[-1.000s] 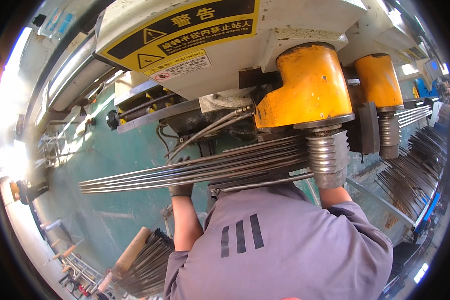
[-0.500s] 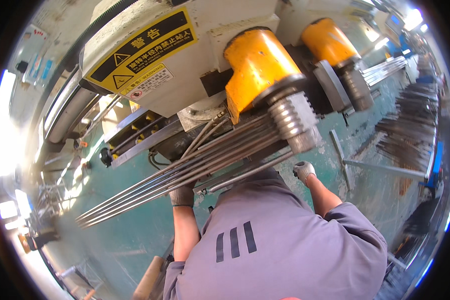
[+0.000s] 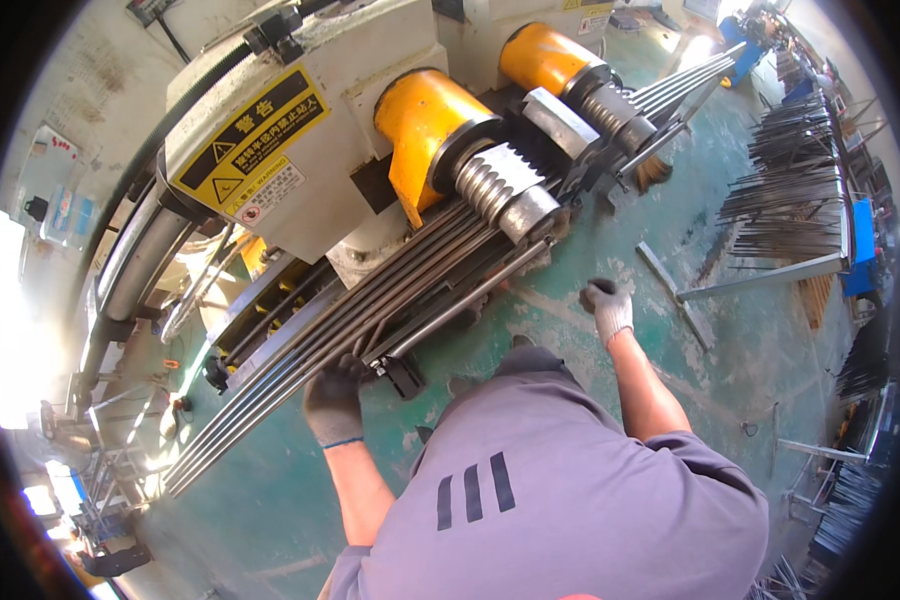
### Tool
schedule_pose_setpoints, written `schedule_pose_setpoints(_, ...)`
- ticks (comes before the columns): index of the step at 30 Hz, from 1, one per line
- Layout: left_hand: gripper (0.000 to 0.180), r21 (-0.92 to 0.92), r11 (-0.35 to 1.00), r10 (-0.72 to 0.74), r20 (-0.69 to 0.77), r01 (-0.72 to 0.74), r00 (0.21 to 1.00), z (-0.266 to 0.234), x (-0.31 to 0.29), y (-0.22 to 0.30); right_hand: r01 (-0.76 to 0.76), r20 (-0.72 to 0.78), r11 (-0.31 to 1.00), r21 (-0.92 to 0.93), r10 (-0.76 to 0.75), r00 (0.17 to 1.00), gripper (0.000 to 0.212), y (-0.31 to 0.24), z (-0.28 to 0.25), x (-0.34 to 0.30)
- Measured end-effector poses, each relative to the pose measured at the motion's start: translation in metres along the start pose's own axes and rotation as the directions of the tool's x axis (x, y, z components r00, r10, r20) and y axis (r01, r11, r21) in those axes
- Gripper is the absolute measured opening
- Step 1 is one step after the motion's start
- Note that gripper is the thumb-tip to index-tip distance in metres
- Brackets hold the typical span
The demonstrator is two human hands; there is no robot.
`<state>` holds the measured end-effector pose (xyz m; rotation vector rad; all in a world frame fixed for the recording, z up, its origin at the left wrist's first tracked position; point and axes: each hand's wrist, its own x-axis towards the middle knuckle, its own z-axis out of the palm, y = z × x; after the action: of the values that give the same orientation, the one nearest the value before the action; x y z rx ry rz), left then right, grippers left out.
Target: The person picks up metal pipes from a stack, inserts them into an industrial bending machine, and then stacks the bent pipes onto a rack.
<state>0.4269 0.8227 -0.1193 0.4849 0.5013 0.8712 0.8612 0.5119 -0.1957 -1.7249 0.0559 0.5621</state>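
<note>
Both my hands wear pale work gloves with dark palms and fingers. My left hand (image 3: 336, 402) is at the lower side of a bundle of long thin metal rods (image 3: 300, 345). Its dark fingers bend together against the rods' near edge, beside a small black bracket (image 3: 402, 378). Exactly what they grip is hidden. The rods lie slanting along the machine, under a ribbed metal roller (image 3: 498, 185) below an orange housing (image 3: 435, 125). Out to the right, over the floor, my right hand (image 3: 608, 308) has its fingers curled in, with nothing visible in them.
The large pale machine body (image 3: 320, 160) fills the upper left. A second orange housing (image 3: 550, 55) stands farther along it, with rods running out past it. On the right, many thin rods (image 3: 790, 190) lie on a rack with a metal frame (image 3: 760, 277). The floor (image 3: 530, 420) is green.
My left hand has come out from behind the rods to their near side. My right hand has lifted slightly away from my body. The view has shifted, with the machine farther left.
</note>
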Motion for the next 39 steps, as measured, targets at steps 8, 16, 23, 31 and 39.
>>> schedule_pose_setpoints(8,0.056,0.158,0.918,0.381,-0.111,-0.363,0.918,0.092,-0.029,0.021,0.36,0.002,0.847,0.391,-0.392,0.92,0.036,-0.16,0.072,0.007)
schedule_pose_setpoints(16,0.054,0.282,0.754,0.608,0.041,-0.593,0.793,0.163,-0.037,0.057,0.366,0.022,0.821,0.438,-0.417,0.909,0.038,-0.189,0.093,0.025)
schedule_pose_setpoints(23,0.04,0.602,0.544,0.752,-0.038,-0.585,0.659,0.304,-0.03,0.116,0.124,0.153,0.805,0.581,-0.257,0.954,0.037,-0.227,0.091,0.026)
schedule_pose_setpoints(31,0.036,0.778,0.266,0.795,0.156,-0.569,0.586,0.416,-0.005,0.109,0.178,0.15,0.781,0.598,-0.327,0.933,0.033,-0.218,0.097,0.082)
schedule_pose_setpoints(39,0.035,0.831,-0.08,0.583,0.487,-0.551,0.65,0.483,0.043,0.086,0.188,0.221,0.775,0.603,-0.388,0.895,0.054,-0.223,0.098,0.106)
